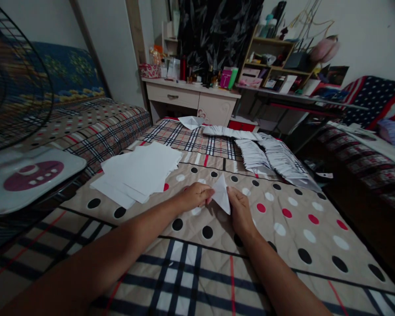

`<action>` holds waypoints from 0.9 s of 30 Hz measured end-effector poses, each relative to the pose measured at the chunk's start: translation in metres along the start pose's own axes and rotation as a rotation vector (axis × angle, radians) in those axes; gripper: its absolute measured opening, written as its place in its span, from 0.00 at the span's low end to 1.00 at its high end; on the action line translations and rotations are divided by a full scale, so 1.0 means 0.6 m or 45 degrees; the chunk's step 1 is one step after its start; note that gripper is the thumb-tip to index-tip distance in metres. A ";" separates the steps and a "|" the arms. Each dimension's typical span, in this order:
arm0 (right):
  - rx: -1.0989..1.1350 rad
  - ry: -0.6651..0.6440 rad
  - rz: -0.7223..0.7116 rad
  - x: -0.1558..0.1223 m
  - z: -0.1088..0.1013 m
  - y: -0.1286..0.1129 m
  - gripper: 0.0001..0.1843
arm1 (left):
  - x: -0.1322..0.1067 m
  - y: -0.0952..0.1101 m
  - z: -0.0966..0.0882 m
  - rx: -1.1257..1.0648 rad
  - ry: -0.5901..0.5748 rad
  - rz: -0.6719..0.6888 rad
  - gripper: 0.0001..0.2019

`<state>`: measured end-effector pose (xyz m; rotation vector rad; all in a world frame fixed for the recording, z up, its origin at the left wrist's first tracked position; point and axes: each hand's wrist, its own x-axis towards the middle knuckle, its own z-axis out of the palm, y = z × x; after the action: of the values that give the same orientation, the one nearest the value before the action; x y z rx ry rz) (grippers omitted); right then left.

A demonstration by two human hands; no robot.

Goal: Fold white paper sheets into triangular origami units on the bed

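Note:
Between my two hands is a folded white paper (221,193), pointed at its top and lower right. My left hand (195,196) pinches its left edge, and my right hand (241,210) grips its right edge. The paper is held over the dotted bedspread (224,241). Left of my hands lies a loose stack of white paper sheets (145,169). Beyond them on the right, folded paper pieces (253,156) stand packed in long rows, with another row (230,132) farther back. One folded paper (191,122) lies by the far edge.
A fan (16,83) with a white base (36,177) stands close on the left. Past the bed are a white dresser (174,96) crowded with bottles and boxes, and a desk with a shelf (273,66). A chair with a star-patterned cover (368,101) is at the right.

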<state>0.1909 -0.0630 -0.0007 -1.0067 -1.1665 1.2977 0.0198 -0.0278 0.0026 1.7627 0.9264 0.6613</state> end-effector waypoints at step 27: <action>0.082 -0.057 0.093 0.004 -0.012 -0.013 0.09 | -0.011 0.000 -0.001 0.107 0.044 -0.046 0.26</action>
<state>0.1992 -0.0601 0.0058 -0.9852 -1.1230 1.4130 0.0158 -0.0327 0.0025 1.8088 1.0204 0.6397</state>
